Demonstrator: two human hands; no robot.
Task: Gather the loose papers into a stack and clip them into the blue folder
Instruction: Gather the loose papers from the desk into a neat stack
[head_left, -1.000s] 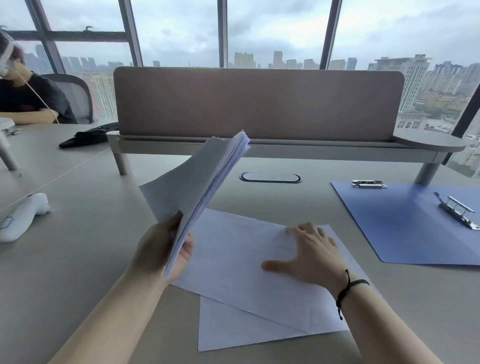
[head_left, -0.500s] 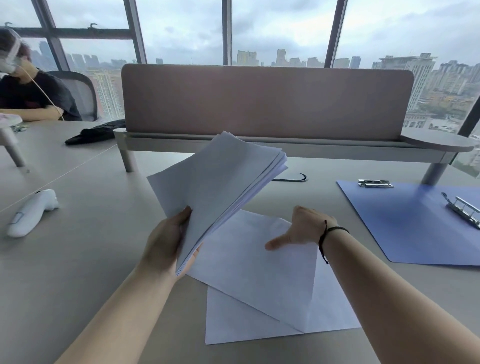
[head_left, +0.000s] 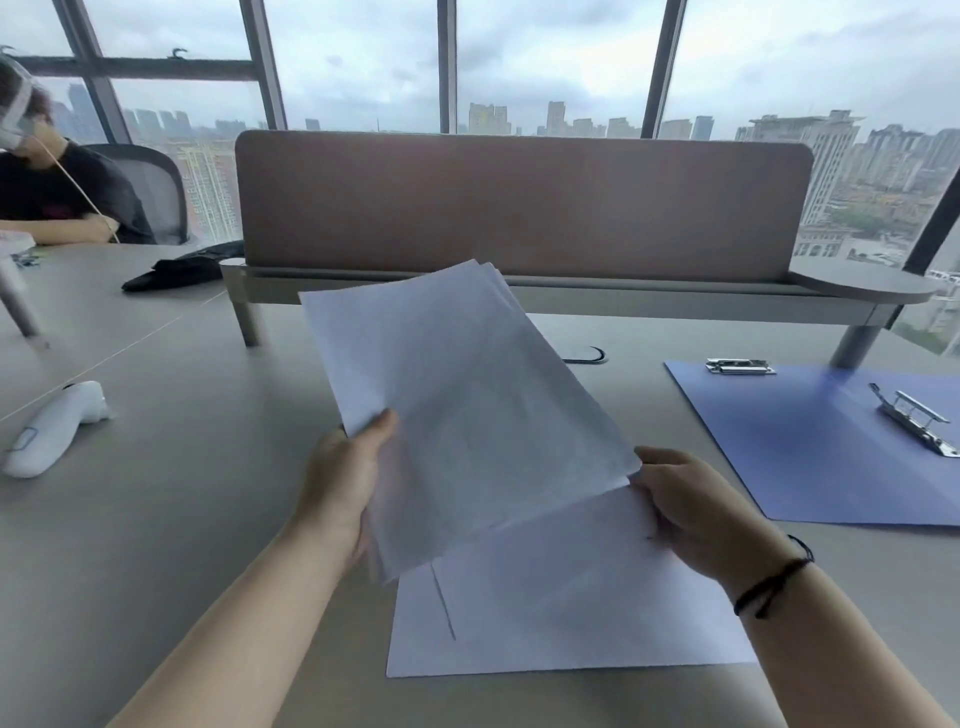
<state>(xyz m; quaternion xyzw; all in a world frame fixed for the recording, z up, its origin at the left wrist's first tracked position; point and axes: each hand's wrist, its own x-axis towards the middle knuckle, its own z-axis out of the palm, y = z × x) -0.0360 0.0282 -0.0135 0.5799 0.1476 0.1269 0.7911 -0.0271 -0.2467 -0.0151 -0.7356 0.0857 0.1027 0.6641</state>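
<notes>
Left hand (head_left: 345, 483) grips the paper stack (head_left: 467, 405) at its lower-left edge, thumb on top, fingers hidden underneath — a pinch that keeps the sheets fanned up off the desk (head_left: 156, 519) and facing the camera. Right hand (head_left: 696, 514) is curled at the stack's lower-right corner, thumb touching the edge; whether it's pinching that corner or a sheet below it, can't tell. Two-sided hold looks meant for squaring the sheets, since the far edges sit slightly stepped, not flush.

Two loose sheets (head_left: 571, 597) lie flat on the desk right under the held stack, overlapping at an angle — not yet gathered. Holding the stack directly above them probably makes sense: drop it on, or slide them in underneath.

Blue folder (head_left: 810, 447) lies open to the right, well apart from the papers, inside face up. Its metal clip (head_left: 917, 423) sits near the right side, a second clip (head_left: 740, 366) at the top edge. Open and flat, so it's ready to take the stack.

Judgement: gathering is mid-way, clipping not started. Risk — uneven edges won't seat cleanly under the clip unless tapped square first.

Off-task: white controller (head_left: 52, 428) at left.
</notes>
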